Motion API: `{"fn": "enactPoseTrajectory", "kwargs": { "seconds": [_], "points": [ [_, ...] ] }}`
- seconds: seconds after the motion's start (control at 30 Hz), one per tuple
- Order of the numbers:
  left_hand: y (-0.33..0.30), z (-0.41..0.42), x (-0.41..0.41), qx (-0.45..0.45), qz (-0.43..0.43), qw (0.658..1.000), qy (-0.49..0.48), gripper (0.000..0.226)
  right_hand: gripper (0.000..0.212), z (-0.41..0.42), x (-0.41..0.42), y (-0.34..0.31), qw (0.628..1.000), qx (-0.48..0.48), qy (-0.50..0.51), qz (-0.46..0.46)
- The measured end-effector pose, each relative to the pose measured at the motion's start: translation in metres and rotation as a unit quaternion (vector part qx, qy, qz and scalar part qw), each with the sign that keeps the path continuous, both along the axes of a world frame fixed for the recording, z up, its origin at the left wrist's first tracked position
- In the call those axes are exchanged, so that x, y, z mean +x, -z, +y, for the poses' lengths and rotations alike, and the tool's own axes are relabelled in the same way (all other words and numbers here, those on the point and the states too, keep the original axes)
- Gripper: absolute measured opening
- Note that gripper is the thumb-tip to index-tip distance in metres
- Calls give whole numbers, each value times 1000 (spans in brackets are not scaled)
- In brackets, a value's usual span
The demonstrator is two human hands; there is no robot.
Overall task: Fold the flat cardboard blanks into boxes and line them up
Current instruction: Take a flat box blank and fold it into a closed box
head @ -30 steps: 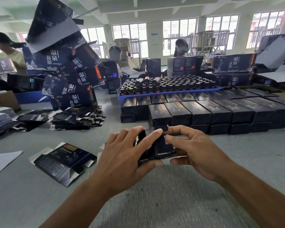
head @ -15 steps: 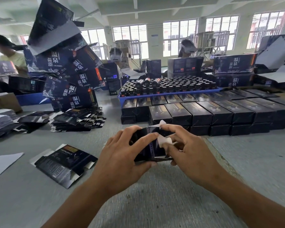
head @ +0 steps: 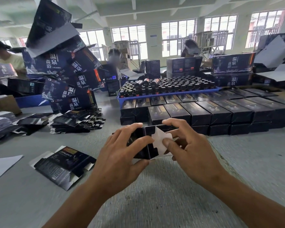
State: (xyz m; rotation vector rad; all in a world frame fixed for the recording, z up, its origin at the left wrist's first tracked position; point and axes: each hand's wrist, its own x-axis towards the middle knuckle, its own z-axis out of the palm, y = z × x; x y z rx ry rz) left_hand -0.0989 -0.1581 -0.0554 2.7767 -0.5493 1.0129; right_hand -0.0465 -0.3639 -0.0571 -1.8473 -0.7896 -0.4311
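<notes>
Dark box, white flap open

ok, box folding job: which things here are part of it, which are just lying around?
In the job: left hand, right hand, half-folded box, flat blank, blank stack, finished box rows.
Lying about: bottle tray, big box pile, white sheet.
</notes>
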Motion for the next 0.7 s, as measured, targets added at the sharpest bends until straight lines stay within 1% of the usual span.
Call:
{"fn": "enactPoseTrajectory", "kwargs": {
  "seconds": [0.1,0.17,0.3,0.37,0.4,0.47,0.5,0.53,0.6,0.7],
  "points": [
    [0,-2,0,-3,-3,1000,1,60,27,-1,1,2,999,-31,18,-37],
    [1,-3,0,-4,-10,1000,3,63,27,-2,2,3,998,-42,26,-48],
    [4,-4,1,14,-1,1000,-16,84,30,-1,3,3,997,-65,13,-38],
    [3,-3,1,26,-2,999,-28,80,32,0,3,3,997,-79,2,-25],
    [3,-2,2,26,-4,999,-30,74,34,0,2,2,996,-87,-5,-19],
    [2,1,2,16,-4,999,-31,64,50,0,1,1,994,-111,-16,-11],
    [2,2,2,10,-3,999,-32,61,59,-1,1,0,992,-127,-20,-13],
    [2,4,2,5,-1,999,-33,61,63,-1,0,0,990,-139,-24,-14],
    [3,5,3,0,1,999,-34,66,57,-1,1,0,990,-135,-29,-10],
    [3,0,2,2,-5,1000,-20,70,39,0,2,2,996,-83,7,-17]
  ]
}}
